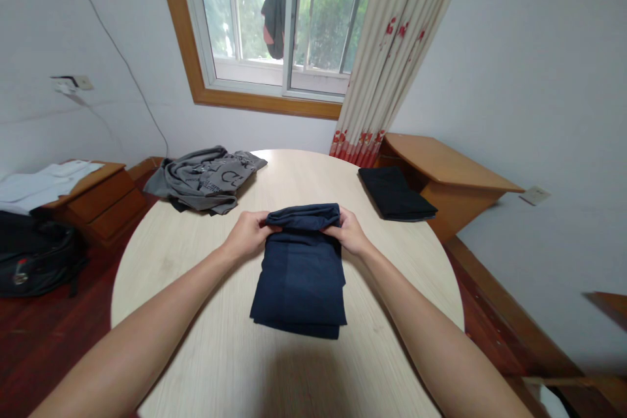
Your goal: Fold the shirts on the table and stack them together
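A dark navy garment point(304, 281), folded into a narrow stack, lies on the round pale wooden table point(161, 274) in front of me. Its far end is doubled over into a thick fold. My left hand point(249, 234) pinches the left corner of that fold, thumb on the near side. At the opposite corner my right hand point(349, 232) grips the fold in the same way. The fingers of both hands are partly hidden behind the cloth. Which kind of garment it is cannot be made out.
A crumpled heap of grey printed clothing point(206, 176) sits at the table's far left. Black folded cloth point(396, 192) lies near the right edge. Beyond are a wooden desk point(450, 160), a curtain point(392, 52), a drawer cabinet point(102, 202) and a black bag point(39, 255).
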